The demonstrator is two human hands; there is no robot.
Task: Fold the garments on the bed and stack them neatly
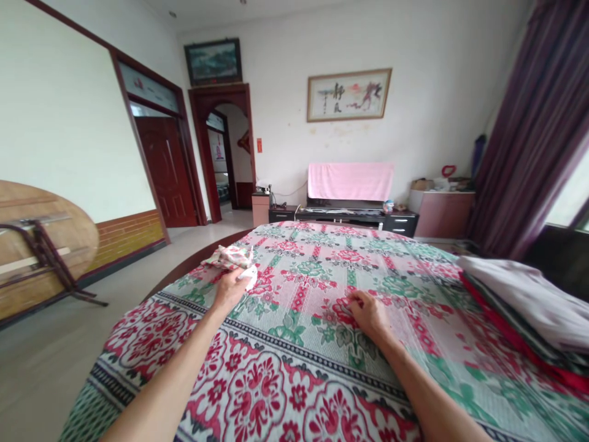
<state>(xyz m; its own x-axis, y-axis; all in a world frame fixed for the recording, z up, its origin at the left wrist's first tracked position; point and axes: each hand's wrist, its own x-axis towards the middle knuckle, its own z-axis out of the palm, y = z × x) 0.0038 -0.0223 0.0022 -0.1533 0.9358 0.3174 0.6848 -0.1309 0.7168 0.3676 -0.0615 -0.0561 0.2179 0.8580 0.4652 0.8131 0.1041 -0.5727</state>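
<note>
- Your left hand (229,287) is out ahead on the left side of the bed, closed around a bunched cloth (227,256). The floral wad pokes out past your knuckles and rests on the cover.
- Your right hand (370,314) lies knuckles up on the bedspread (299,356), well apart from the left, fingers curled down onto a red flower. I cannot tell whether they nip any fabric.
- The bedspread runs flat between both forearms, red and green all over.
- Folded blankets (529,301) sit stacked at your right edge.
- A round table (41,239) stands tipped on its side by the left wall.
- A pink towel (350,180) hangs across the far unit.
</note>
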